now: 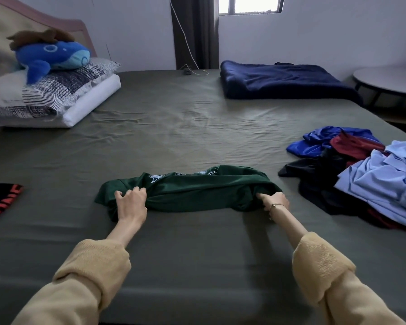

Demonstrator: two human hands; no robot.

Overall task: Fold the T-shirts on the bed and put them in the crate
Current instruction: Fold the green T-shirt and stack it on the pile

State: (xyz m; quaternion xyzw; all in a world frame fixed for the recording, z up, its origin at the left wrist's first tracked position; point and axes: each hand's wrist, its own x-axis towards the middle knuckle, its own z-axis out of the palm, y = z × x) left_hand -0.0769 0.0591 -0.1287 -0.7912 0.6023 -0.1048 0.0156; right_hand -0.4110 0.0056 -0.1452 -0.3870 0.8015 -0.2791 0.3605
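On the bed (197, 127), one green T-shirt (197, 191) — left hand (131, 201), right hand (275, 202), two — fingers pinching its ends.

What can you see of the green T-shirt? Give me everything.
The green T-shirt is dark green soft knit with a pale print showing along its far edge. It lies bunched in a long, partly folded band across the near middle of the bed. The left hand grips its left end and the right hand its right end. It touches no other clothes.
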